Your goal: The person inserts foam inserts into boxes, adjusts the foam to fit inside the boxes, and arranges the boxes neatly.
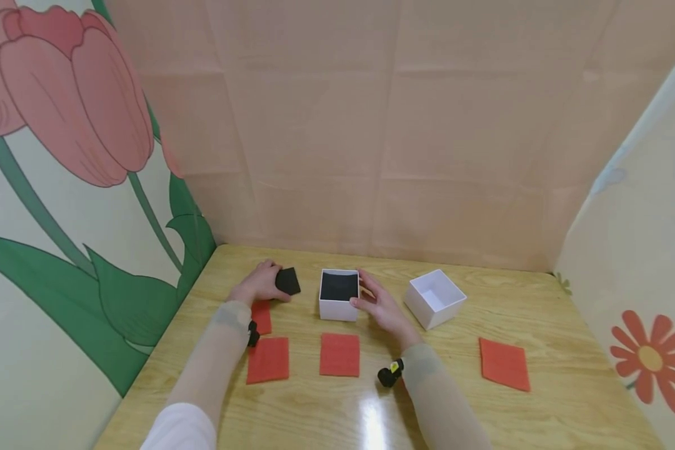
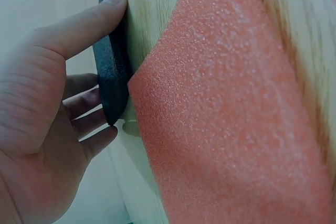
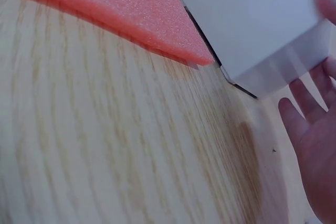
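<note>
My left hand (image 1: 261,282) pinches a thin black foam-like square (image 1: 287,281) between thumb and fingers. In the left wrist view the black square (image 2: 111,66) is seen edge-on, beside a red foam sheet (image 2: 226,103). At the middle of the table stands an open white box (image 1: 339,310) with a black sheet (image 1: 340,286) inside. My right hand (image 1: 384,307) holds that box at its right side, thumb at the front corner and fingers along the side. The right wrist view shows the white box (image 3: 252,19) with the right hand (image 3: 320,129) against it.
Another white box (image 1: 434,299), open at the top, stands turned at the right. Red foam squares lie on the table: one (image 1: 268,360) at the left front, one (image 1: 340,355) before the middle box, one (image 1: 504,364) far right, and one (image 1: 261,317) partly under the left arm.
</note>
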Motion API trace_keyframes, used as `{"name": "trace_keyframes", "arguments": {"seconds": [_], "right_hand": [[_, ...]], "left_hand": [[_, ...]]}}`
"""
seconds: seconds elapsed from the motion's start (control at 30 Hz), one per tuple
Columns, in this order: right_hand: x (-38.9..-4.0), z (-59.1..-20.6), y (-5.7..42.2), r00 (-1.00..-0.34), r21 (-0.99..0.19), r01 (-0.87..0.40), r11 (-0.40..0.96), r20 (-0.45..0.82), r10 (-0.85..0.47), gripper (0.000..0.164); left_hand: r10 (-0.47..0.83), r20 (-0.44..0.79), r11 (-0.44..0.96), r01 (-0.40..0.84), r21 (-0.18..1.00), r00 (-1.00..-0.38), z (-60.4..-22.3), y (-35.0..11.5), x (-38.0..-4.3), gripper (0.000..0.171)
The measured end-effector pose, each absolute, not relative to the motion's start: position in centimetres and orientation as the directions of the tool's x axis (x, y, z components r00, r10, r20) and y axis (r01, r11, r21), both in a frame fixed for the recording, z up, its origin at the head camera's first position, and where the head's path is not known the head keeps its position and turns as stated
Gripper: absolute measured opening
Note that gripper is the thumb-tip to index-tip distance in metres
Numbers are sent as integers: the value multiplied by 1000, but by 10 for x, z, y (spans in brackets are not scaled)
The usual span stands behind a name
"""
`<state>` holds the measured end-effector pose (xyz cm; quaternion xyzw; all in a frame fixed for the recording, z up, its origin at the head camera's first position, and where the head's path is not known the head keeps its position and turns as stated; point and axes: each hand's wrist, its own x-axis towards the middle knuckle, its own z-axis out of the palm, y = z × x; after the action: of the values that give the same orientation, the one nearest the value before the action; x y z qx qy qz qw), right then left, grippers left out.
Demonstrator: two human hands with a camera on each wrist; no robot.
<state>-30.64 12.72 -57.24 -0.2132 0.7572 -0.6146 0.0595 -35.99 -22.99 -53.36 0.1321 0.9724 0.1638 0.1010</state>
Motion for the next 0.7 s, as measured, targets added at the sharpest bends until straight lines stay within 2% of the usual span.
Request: {"name": "trace_keyframes", "arguments": {"seconds": [0.27,0.7], "right_hand": [[-308,-573,128,-899,-959,-245,140,171,-404,85],[-310,-574,131,-896,-956,-236,174,145,-419,89]], "left_hand": [[283,-159,914,216,343,-946,-533,-227,-359,101],[262,-64,827,190,529,-963,-540,-230,-364,94]]}}
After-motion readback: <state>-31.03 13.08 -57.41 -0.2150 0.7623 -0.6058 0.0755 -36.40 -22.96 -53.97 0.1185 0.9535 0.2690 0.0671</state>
